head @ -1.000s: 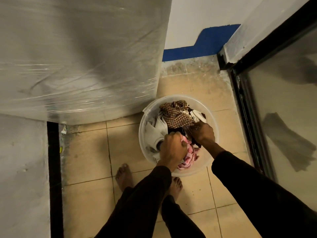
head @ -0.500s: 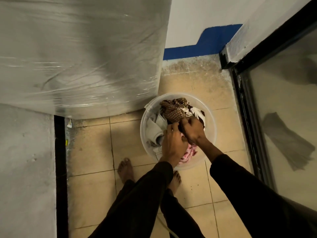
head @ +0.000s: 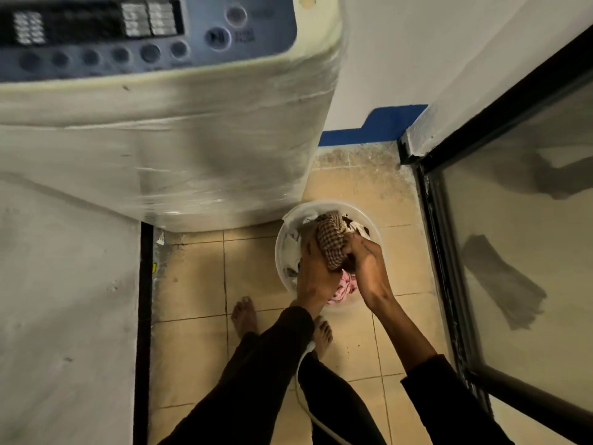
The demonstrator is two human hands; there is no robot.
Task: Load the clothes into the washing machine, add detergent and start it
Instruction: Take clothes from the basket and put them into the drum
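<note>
Head camera, steep downward view, hands near, floor (head: 192, 284) below.

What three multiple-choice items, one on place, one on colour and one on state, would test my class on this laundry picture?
1. Where does the clear tub stand?
A. on the floor tiles beside the washing machine
B. on top of the machine
C. on a shelf

2. What colour is the wall stripe?
A. red
B. blue
C. green

3. What is happening to the checked cloth?
A. it lies untouched
B. it hangs on a line
C. the left hand and right hand grip it

Answers: 1 A, the tub sits on tiles by the machine's corner; 2 B, the stripe is blue; 3 C, both hands close on the cloth.
</note>
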